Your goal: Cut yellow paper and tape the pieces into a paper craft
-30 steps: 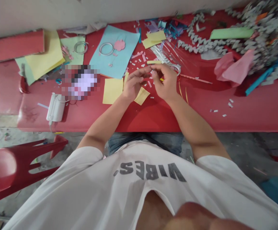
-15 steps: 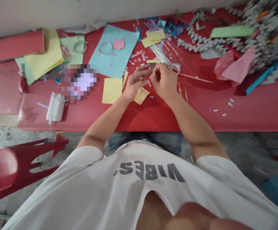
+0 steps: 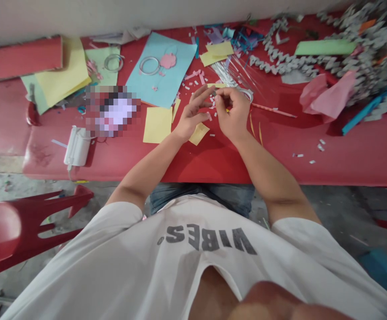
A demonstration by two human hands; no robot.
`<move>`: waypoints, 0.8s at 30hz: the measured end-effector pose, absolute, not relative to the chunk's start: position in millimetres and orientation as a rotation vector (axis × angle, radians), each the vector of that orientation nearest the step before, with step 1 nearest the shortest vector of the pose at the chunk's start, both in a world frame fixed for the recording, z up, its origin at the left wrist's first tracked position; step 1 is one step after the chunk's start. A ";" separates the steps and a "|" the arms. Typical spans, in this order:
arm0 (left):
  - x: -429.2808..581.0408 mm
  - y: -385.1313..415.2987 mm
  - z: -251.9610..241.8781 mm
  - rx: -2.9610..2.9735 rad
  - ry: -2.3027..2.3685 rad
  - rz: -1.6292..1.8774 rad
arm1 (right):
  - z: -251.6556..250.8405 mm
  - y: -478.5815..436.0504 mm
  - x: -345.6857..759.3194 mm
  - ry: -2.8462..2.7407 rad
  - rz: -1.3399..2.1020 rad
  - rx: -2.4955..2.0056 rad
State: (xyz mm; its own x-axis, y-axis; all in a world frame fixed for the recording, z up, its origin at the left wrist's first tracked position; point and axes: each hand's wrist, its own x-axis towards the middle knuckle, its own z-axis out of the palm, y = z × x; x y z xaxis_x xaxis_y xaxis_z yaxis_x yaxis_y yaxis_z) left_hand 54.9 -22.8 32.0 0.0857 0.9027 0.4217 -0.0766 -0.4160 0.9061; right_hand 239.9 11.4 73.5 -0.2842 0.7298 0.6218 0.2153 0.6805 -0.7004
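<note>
Pink flower-shaped paper cut-out [image 3: 168, 60] laid on light-blue paper sheet [image 3: 171, 83]; handwork seemingly unfinished — left hand [image 3: 189, 117] fingers loosely spread, right hand [image 3: 234, 112] fingers bunched, anything grasped cannot be told.

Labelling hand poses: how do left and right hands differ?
The left hand has fingers extended, thumb apart; the right hand is curled, thumb and forefinger tips close together. The left hand is nearer the yellow paper square, the right hand nearer the pink stick. Both are bare.
</note>
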 end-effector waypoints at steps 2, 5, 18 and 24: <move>54.9 -22.7 31.8 1.512 0.804 1.480 | 75.0 7.8 239.7 -1.829 0.622 -0.747; 55.8 -20.4 29.1 1.480 0.821 1.531 | 72.5 6.0 239.2 -1.809 0.627 -0.756; 60.4 -19.4 26.1 1.516 0.773 1.506 | 73.4 5.3 237.7 -1.893 0.689 -0.785; 67.6 -26.9 37.1 1.586 0.878 1.502 | 75.7 1.8 235.6 -1.935 0.712 -0.786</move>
State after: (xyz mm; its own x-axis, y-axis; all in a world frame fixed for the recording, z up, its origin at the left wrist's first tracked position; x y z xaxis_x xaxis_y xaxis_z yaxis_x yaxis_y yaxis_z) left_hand 67.6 -26.9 37.1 0.0685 0.8807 0.4686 -0.0231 -0.4682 0.8833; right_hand 235.6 1.8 75.7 -0.3919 0.7571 0.5227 0.2383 0.6323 -0.7372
